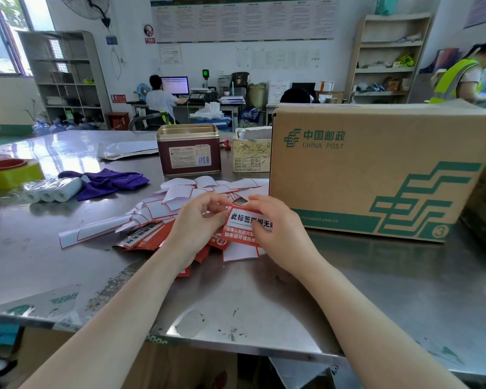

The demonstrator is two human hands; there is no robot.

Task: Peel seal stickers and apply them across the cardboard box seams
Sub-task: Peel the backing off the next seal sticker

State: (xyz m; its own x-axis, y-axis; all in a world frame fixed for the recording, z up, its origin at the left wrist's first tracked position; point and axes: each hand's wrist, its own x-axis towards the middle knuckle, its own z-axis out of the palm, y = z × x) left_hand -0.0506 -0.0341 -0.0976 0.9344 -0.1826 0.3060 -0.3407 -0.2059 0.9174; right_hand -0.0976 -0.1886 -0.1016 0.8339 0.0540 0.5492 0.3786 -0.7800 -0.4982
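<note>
A red and white seal sticker (237, 226) with Chinese print is held just above the metal table. My left hand (198, 220) pinches its upper left edge and my right hand (272, 223) pinches its upper right corner, thumb over the print. Under my hands lies a pile of more red stickers (145, 237) and several white peeled backing sheets (177, 196). A large China Post cardboard box (376, 169) stands upright directly to the right of my hands, its green-printed side toward me. Its top seam is not visible.
A maroon tin (188, 150) and a small open carton (251, 154) stand behind the pile. A purple cloth (107, 182), wrapped paper rolls (52, 189) and a yellow tape roll (10, 172) lie at left. The table edge (236, 346) runs near me. Other people work in the background.
</note>
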